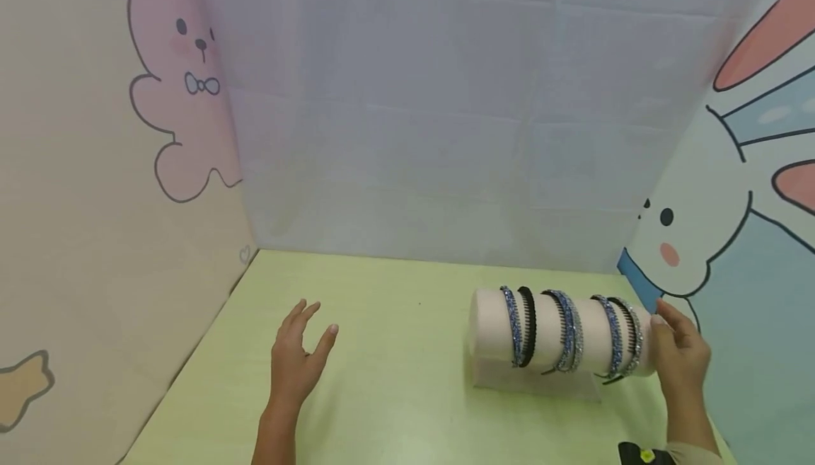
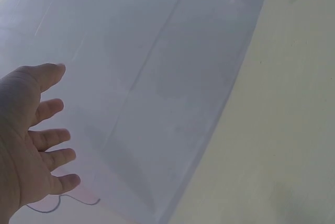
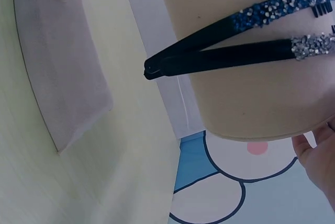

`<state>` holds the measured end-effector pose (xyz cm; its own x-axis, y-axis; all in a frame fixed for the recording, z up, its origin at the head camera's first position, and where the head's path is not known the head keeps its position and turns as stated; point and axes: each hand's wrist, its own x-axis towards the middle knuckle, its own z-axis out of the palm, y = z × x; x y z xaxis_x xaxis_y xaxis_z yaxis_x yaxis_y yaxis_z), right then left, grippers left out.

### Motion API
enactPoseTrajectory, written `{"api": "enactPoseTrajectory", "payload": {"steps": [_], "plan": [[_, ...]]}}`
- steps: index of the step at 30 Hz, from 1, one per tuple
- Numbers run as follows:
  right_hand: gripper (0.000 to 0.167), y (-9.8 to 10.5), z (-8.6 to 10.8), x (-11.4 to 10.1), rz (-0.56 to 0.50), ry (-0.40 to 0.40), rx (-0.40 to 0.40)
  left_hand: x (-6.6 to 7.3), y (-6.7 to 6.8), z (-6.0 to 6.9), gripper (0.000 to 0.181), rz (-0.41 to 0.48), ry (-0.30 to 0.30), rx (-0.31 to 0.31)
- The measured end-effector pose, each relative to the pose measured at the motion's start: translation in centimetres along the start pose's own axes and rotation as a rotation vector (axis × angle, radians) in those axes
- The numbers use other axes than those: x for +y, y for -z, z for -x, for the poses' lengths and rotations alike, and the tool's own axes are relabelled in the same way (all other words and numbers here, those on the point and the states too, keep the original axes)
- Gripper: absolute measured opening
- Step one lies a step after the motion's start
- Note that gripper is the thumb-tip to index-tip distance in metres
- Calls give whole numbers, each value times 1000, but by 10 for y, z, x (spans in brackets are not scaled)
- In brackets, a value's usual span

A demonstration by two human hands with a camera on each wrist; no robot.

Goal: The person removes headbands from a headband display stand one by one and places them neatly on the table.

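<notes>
A pale padded roll (image 1: 487, 323) lies horizontally on a low light base (image 1: 535, 383) at the right of the table. Around it sit several toothed hair bands: a black one (image 1: 527, 327), blue glittery ones (image 1: 615, 337) and silver glittery ones (image 1: 637, 337). In the right wrist view, a blue band (image 3: 261, 12) and a silver band (image 3: 314, 46) meet at black ends. My right hand (image 1: 683, 355) is at the roll's right end, its fingertips at the rim; firm contact is unclear. My left hand (image 1: 298, 362) hovers over the table's left part, fingers spread, holding nothing.
A yellow-green tabletop (image 1: 382, 352) runs back to a plain whitish sheet (image 1: 414, 132). Side panels with a pink bear drawing (image 1: 185, 111) and a white rabbit drawing (image 1: 694, 231) stand left and right. The right panel is close to my right hand.
</notes>
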<state>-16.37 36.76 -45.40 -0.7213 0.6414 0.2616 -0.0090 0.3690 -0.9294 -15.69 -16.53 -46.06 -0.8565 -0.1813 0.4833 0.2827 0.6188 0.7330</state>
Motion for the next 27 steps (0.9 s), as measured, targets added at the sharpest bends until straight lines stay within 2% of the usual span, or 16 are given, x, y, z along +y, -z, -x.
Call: {"api": "enactPoseTrajectory", "payload": {"steps": [4, 10, 14, 18, 21, 23, 27], "plan": [[33, -6, -9, 6, -55, 20, -2, 1, -7, 1, 46, 47, 20, 8], [34, -6, -13, 10, -169, -65, -57, 10, -22, 4, 46, 115, 37, -3], [35, -6, -15, 14, -244, -42, -153, 15, -33, 4, 46, 153, 33, -21], [36, -1, -14, 17, -296, 5, -303, 21, -45, 4, 45, 189, 22, -39], [38, 2, -13, 18, -337, 11, -400, 26, -53, 5, 45, 205, 13, -59], [39, 3, -13, 17, -346, 9, -446, 28, -59, 5, 45, 209, 3, -73], [42, 3, -14, 16, -361, -10, -486, 34, -68, 4, 44, 230, -11, -88]]}}
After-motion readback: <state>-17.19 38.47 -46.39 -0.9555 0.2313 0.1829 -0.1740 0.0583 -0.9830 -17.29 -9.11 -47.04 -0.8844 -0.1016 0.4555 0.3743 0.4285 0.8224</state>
